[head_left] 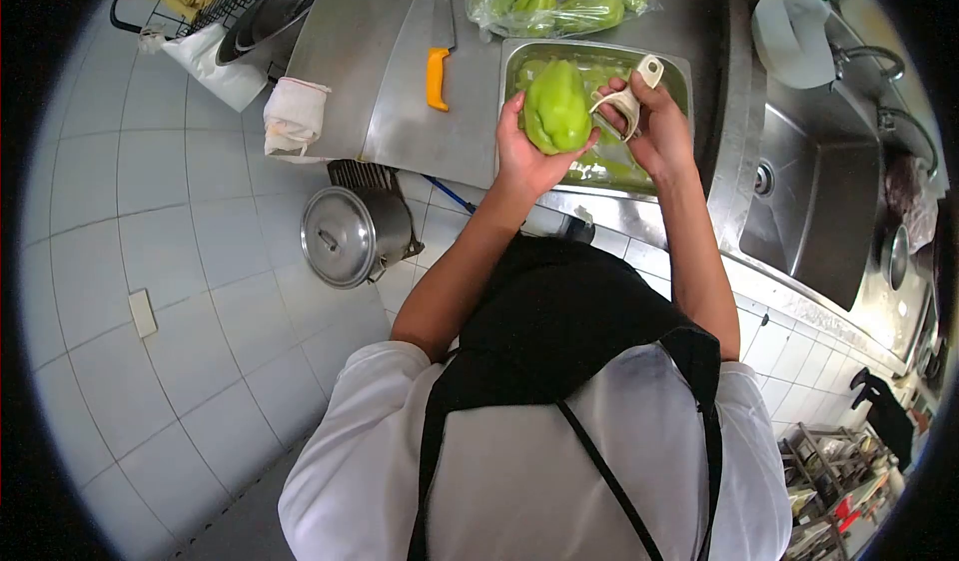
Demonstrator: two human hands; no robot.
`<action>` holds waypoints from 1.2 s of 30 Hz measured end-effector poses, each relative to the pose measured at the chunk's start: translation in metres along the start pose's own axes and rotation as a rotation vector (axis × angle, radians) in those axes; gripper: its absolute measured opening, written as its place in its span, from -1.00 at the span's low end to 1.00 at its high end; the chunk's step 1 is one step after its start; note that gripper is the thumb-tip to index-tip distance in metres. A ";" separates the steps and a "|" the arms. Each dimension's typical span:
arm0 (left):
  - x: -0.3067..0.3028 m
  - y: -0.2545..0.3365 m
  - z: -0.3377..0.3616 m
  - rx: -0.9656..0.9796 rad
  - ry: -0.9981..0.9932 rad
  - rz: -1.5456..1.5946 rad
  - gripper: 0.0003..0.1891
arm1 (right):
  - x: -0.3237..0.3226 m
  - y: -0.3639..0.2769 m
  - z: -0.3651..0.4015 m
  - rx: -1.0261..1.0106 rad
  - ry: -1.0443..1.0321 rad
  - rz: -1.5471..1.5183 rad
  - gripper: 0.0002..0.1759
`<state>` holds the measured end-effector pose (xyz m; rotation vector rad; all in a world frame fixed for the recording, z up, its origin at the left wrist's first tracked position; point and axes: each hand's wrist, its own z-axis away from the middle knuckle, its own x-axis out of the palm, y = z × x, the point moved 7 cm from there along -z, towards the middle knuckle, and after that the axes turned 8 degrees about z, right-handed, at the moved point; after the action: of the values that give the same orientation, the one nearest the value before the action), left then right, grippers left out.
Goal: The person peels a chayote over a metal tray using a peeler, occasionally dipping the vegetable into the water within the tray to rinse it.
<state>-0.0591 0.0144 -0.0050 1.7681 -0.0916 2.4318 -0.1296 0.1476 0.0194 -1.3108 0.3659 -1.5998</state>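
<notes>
My left hand (534,156) is closed round the lower end of a light green chayote (557,103), holding it upright. Close beside it, my right hand (657,126) grips a pale-handled peeler (629,98), its head turned toward the chayote's side. Both hands are above a rectangular metal tray (683,96), where green pieces lie in what looks like liquid. Behind the tray, a clear plastic bag (559,19) holds several more chayotes. A knife (438,76) with an orange handle lies on the steel counter to the left.
A folded white cloth (295,113) hangs at the counter's left edge. Below it stands a lidded steel pot (340,236). To the right is a steel sink (814,191) with taps and a white plastic container (792,36). A wire rack stands at the upper left.
</notes>
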 end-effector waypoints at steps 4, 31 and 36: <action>-0.002 -0.003 0.001 -0.041 0.077 -0.008 -0.41 | -0.018 0.008 -0.002 0.135 -0.106 -0.135 -0.76; 0.033 0.014 -0.013 0.179 0.010 -0.291 -0.21 | 0.027 0.018 0.052 0.283 -0.020 0.202 -0.65; 0.009 0.025 -0.019 0.116 0.035 -0.168 -0.23 | 0.020 -0.007 0.055 0.093 0.008 0.143 -0.74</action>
<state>-0.0830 -0.0077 -0.0013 1.7013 0.1971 2.3890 -0.0841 0.1533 0.0561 -1.1824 0.3773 -1.4855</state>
